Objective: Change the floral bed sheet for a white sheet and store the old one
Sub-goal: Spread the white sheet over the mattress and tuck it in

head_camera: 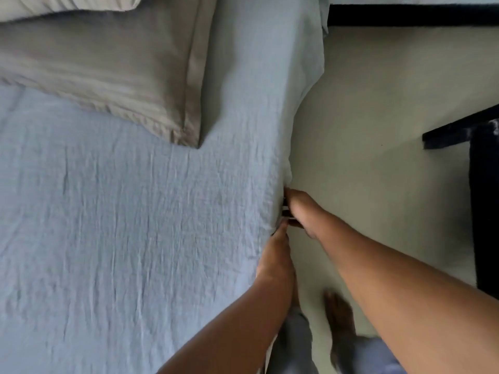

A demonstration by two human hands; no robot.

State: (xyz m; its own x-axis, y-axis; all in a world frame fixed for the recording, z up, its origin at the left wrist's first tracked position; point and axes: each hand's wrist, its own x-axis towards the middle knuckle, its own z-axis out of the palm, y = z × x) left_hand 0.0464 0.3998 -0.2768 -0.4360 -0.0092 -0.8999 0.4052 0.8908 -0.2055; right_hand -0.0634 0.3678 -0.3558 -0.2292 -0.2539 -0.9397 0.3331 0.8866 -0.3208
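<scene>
— Where's the sheet (135, 225)?

— Spread over the bed, pale and full of fine creases. It covers the whole top that I can see and drops over the right side. Further up, towards the head, its edge hangs looser and bulges out over the floor (378, 103).

— And the hands?

— Both at that right edge, close together. The left hand (275, 257) reaches along the side of the bed with its fingers (280, 230) stretched out straight, tips against the sheet where it turns over the edge. It isn't gripping anything, as far as I can see.

— The right one?

— The right hand (299, 209) is just beyond the left, pushed in against the side of the bed below the sheet's edge. Its fingers are turned in towards the bed and blurred, so I can't tell whether it has hold of the cloth or only presses it. Between the two hands a small dark striped patch (286, 211) shows; too blurred to name.

— Anything else on the bed?

— A grey-beige pillow (108, 71) lies on the sheet at the head end, one corner pointing down the bed.

— Around it?

— A bare foot (340, 314) on the floor beside the bed, and dark furniture (483, 198) off to the right.
</scene>
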